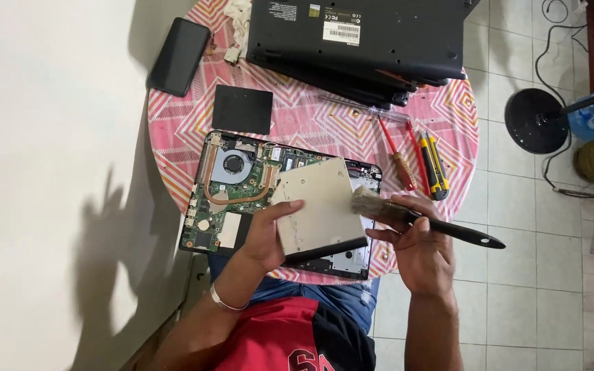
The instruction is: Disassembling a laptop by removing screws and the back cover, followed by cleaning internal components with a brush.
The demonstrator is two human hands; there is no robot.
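Observation:
My left hand [267,237] grips a flat silver optical drive [319,206] by its left edge, holding it tilted above an opened laptop [235,189]. The laptop lies on a round table with a pink patterned cloth [173,137]; its green board, copper pipe and fan are exposed. My right hand [415,240] holds a black-handled paintbrush [434,223], whose bristles [368,203] rest against the drive's right edge.
A stack of closed black laptops [359,41] fills the table's far side. A black phone [179,55] and a black square cover [242,108] lie at the left. Screwdrivers and a yellow-black cutter [417,161] lie at the right. A fan base and cables [536,120] stand on the tiled floor.

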